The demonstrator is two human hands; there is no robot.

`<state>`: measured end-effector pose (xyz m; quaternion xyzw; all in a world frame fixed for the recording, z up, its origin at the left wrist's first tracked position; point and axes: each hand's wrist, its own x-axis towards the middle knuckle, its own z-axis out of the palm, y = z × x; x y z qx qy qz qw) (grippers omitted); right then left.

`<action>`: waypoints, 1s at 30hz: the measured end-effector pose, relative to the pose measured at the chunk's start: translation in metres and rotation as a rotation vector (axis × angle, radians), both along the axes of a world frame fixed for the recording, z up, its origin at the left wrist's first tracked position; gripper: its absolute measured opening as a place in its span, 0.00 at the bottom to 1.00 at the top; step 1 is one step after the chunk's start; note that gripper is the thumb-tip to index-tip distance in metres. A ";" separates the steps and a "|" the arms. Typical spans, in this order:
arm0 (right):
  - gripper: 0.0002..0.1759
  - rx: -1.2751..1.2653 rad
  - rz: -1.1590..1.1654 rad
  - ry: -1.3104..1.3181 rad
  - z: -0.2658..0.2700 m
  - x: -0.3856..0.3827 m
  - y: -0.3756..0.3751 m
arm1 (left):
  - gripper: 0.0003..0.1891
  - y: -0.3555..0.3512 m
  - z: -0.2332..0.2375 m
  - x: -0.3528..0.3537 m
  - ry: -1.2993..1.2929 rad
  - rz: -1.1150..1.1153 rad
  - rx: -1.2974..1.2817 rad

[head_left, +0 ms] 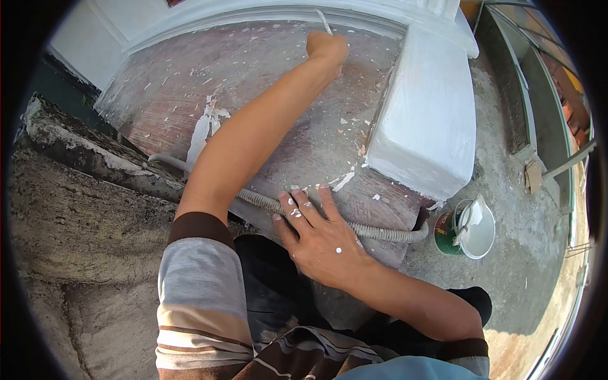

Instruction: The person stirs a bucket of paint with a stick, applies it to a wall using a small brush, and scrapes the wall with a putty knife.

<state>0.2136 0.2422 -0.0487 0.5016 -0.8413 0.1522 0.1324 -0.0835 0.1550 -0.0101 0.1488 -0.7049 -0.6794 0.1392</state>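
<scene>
My left hand (327,50) reaches far forward, closed in a fist around a thin, pale, slightly curved tool (323,22). The tool's upper end shows against the white base moulding (253,17) of the wall; its kind cannot be made out, and its lower part is hidden in the fist. My right hand (326,244) lies palm down with fingers spread, spotted with white paint. It rests at the near edge of the worn reddish-grey ledge (285,149), across a ribbed conduit (386,233).
White flakes (201,130) are scattered over the ledge. A white block-shaped pillar base (424,120) stands at right. Beyond it, a paint bucket (486,237) with a white-coated brush or rag (472,218) sits on the concrete floor (506,278). A rough wall (95,209) borders the left.
</scene>
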 end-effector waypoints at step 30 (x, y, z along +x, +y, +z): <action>0.22 0.013 -0.019 0.003 -0.004 0.003 -0.003 | 0.06 -0.109 -0.011 -0.018 -0.022 0.094 -0.013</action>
